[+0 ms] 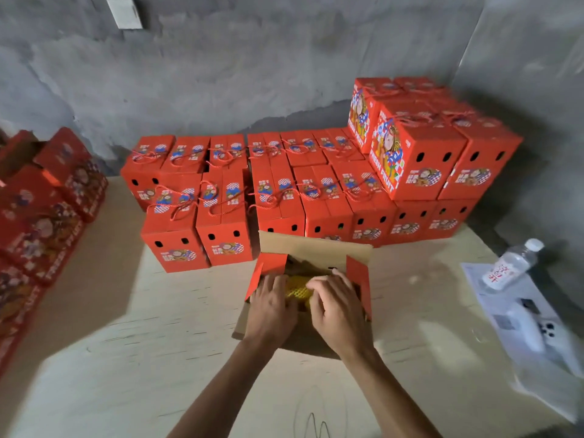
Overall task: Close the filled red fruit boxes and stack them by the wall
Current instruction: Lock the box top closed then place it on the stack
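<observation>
Red fruit boxes, closed (278, 197): two rows on the bench (126, 311) against the grey wall (252, 74), rope handles on top; at the right end, a second tier (420, 153).
Flat red boxes (47, 216): piled at the left edge, blurred.
Open box (316, 251): in front of the rows, flaps raised, yellow netted fruit (298, 287) inside.
Paper sheet (493, 295): right, carrying a white device (527, 327), perhaps a controller.
Water bottle (512, 263): lying on the sheet.
Left hand (271, 305), right hand (335, 305): fingers relaxed, resting on the fruit, gripping nothing.
</observation>
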Motion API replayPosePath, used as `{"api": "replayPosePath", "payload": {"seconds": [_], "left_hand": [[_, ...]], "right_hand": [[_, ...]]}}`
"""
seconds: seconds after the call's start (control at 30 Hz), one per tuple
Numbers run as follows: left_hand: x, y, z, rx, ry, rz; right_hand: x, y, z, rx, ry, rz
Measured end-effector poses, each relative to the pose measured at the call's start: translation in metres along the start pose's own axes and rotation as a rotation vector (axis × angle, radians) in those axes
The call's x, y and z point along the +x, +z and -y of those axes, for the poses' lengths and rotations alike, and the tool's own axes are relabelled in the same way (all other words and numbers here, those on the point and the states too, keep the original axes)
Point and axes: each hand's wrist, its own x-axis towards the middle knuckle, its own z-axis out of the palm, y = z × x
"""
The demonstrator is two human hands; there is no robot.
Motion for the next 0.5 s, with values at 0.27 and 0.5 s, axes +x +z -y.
{"api": "replayPosePath", "payload": {"seconds": [0.27, 0.5], "left_hand": [[0.038, -0.003, 0.038, -0.025, -0.201, 0.136], [0.014, 0.007, 0.045, 0.019, -0.250, 0.029]], "right_hand": [[-0.004, -0.009, -0.063, -0.216, 0.584, -0.015], [0.009, 0.000, -0.094, -0.178, 0.573, 0.331]]}}
